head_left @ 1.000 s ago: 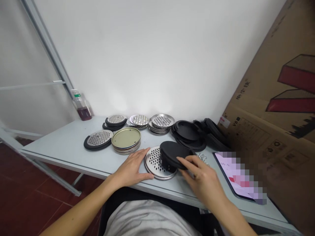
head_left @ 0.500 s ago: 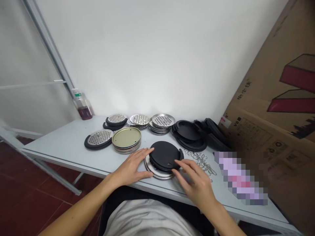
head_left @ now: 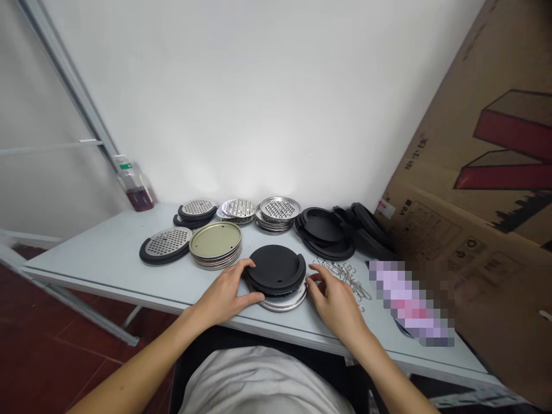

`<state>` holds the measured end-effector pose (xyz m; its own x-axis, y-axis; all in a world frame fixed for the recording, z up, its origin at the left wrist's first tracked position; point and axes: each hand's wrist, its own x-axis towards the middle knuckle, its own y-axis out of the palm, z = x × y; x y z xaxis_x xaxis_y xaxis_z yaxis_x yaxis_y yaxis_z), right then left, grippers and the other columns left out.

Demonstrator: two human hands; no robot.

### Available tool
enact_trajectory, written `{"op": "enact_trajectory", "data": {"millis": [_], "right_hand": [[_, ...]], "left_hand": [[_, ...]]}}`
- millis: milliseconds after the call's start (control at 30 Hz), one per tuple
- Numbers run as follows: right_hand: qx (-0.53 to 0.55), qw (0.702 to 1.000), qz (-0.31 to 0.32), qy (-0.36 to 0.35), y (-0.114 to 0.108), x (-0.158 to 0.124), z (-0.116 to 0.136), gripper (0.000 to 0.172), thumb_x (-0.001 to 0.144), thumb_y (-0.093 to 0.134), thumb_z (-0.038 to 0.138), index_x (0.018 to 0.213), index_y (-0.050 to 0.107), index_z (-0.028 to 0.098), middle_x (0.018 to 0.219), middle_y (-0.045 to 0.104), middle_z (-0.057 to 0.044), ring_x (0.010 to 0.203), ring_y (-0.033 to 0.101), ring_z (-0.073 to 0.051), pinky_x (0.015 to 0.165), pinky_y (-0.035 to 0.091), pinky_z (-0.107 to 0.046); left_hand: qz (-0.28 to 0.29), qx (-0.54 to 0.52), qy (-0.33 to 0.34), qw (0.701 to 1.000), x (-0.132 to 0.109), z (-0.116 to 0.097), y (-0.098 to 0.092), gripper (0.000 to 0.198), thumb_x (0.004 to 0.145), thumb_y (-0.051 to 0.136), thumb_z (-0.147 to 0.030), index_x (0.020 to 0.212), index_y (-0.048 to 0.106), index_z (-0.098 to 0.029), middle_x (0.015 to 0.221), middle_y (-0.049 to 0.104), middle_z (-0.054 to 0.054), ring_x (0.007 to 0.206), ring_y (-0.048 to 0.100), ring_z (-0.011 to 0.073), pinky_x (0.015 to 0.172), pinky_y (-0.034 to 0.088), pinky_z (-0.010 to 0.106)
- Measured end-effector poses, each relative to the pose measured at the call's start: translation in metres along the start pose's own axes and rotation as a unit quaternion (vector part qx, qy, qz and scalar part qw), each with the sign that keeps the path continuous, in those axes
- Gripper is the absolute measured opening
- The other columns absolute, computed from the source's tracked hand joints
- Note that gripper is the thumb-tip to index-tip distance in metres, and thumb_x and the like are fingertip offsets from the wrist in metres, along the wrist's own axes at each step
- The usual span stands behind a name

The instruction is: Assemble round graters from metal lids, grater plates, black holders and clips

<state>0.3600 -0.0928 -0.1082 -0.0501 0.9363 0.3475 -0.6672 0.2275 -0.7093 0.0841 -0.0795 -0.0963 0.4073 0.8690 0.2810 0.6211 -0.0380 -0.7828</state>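
Note:
A black round disc with a raised curved rim (head_left: pixel 276 265) lies tilted over a silver metal disc (head_left: pixel 287 303) near the table's front edge. My left hand (head_left: pixel 224 292) grips the black disc's left side, fingertips on its upper edge and thumb lower down. Beside the right edge, my right hand (head_left: pixel 338 302) hovers with bent fingers and a gap between index finger and thumb; nothing shows in it. Whether its fingertips touch the rim is unclear. A small dark hole is visible near the black disc's front. Loose metal wire clips (head_left: pixel 347 276) lie behind my right hand.
Left of the discs stand stacked gold-toned plates (head_left: pixel 215 240) and a perforated grater in black casing (head_left: pixel 168 242). Behind are stacked grater plates (head_left: pixel 280 209) and black discs (head_left: pixel 323 227). A bottle (head_left: pixel 138 192) stands far left; a cardboard box (head_left: pixel 452 230) borders the right.
The black disc has turned, its raised rim now along the right and front. My right fingers have moved from its front face to beside its right edge. The view has shifted slightly.

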Motion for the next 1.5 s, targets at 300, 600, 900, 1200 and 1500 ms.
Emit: {"op": "enact_trajectory", "data": {"millis": [300,600,900,1200,1500], "right_hand": [[0.184,0.977,-0.001,0.105,0.003,0.015,-0.001,0.046,0.084,0.058,0.034,0.126,0.055,0.018,0.089,0.072,-0.007,0.075,0.072,-0.024,0.069,0.058,-0.039],[0.455,0.866,0.038,0.203,0.003,0.018,0.004,0.066,0.068,0.077,0.034,0.126,0.054,0.015,0.089,0.070,-0.005,0.063,0.066,-0.016,0.060,0.056,-0.031],[0.347,0.904,-0.141,0.208,-0.030,0.017,-0.022,0.054,0.075,0.070,0.041,0.124,0.061,0.021,0.113,0.065,-0.010,0.071,0.064,-0.018,0.052,0.053,-0.028],[0.238,0.909,-0.312,0.139,-0.028,0.007,-0.033,0.051,0.083,0.067,0.044,0.129,0.058,0.024,0.125,0.064,-0.011,0.095,0.064,-0.023,0.078,0.055,-0.037],[0.301,0.889,-0.333,0.086,-0.024,0.009,-0.029,0.055,0.081,0.072,0.043,0.130,0.058,0.025,0.129,0.061,-0.010,0.107,0.062,-0.025,0.092,0.052,-0.045]], "left_hand": [[-0.004,-0.009,0.023,1.000,0.003,-0.005,-0.002,0.051,0.086,0.068,-0.047,0.129,0.051,-0.025,0.131,0.062,0.008,0.120,0.059,0.0260,0.104,0.047,0.039],[-0.001,-0.009,0.015,1.000,0.003,-0.004,-0.002,0.046,0.085,0.070,-0.046,0.122,0.054,-0.025,0.124,0.063,0.007,0.115,0.060,0.0261,0.102,0.047,0.039],[0.010,-0.011,0.015,1.000,0.001,0.000,0.000,0.041,0.082,0.074,-0.041,0.114,0.054,-0.025,0.128,0.061,0.008,0.132,0.050,0.0292,0.107,0.043,0.041],[0.056,0.013,0.006,0.998,0.001,0.001,-0.003,0.044,0.085,0.071,-0.045,0.121,0.055,-0.027,0.142,0.053,0.009,0.149,0.025,0.0319,0.115,0.036,0.048],[0.114,0.067,0.014,0.991,0.000,-0.002,-0.008,0.076,0.081,0.069,-0.059,0.147,0.042,-0.034,0.165,0.016,0.012,0.151,0.012,0.0381,0.117,0.027,0.059]]}}
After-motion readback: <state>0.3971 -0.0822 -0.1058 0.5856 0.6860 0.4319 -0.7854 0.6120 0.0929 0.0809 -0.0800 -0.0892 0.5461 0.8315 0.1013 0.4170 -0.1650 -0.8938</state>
